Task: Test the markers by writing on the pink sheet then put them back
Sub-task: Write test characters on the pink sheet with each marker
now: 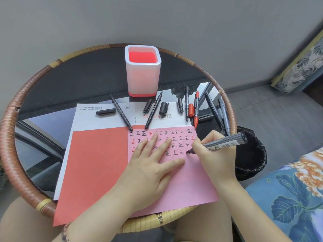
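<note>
A pink sheet (185, 182) lies at the near right of the round table, its upper part filled with rows of written characters in black and red. My left hand (150, 165) rests flat on it, fingers spread. My right hand (211, 151) grips a thick black marker (225, 142), uncapped, its tip touching the sheet at the end of the lowest row. Several uncapped markers (120, 110) and loose caps (105, 112) lie beyond the sheet, among them a red marker (196, 109). A white pen holder (143, 75) with a red inside stands behind them, with nothing in it that I can see.
A red sheet (94, 165) and a white printed paper (104, 119) lie to the left of the pink one. The table has a dark glass top (70, 81) and a woven rim. A black-lined bin (250, 154) stands to the right, beside a floral cushion (293, 193).
</note>
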The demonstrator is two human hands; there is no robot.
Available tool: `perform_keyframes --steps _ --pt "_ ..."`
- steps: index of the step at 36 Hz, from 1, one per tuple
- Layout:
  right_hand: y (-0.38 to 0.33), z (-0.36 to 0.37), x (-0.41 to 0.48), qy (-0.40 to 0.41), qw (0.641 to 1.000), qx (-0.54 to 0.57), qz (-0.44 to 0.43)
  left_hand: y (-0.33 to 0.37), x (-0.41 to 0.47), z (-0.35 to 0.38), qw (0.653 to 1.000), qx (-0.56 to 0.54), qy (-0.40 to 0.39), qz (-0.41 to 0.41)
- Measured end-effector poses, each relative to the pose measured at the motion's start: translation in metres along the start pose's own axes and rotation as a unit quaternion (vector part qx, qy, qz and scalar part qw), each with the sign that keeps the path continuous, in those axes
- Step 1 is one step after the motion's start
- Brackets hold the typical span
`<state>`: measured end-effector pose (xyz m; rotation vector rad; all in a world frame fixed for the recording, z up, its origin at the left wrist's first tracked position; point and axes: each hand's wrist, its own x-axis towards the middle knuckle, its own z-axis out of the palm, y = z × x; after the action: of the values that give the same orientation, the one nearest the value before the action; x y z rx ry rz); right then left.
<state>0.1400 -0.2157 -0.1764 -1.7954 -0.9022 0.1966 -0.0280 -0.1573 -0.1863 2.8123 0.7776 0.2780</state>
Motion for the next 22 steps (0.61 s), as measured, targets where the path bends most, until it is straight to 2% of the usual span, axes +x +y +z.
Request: perform_keyframes --steps 12,18,22 --pt "0.0032 -0.0028 -0.0033 0.045 0.999 -0.005 0.018 -0.0005 -0.0005 0.0006 1.0 -0.002 -0.003 0.001" --pt "0.0052 -0.0034 -0.0032 0.04 0.999 -0.002 0.025 -0.0005 -0.0003 0.0007 1.0 -0.002 -0.001 0.003" --pt "0.0028 -0.0043 -0.0048 0.099 0.995 0.011 0.019 -0.0004 0.0002 0.0012 1.0 -0.003 0.001 0.004"
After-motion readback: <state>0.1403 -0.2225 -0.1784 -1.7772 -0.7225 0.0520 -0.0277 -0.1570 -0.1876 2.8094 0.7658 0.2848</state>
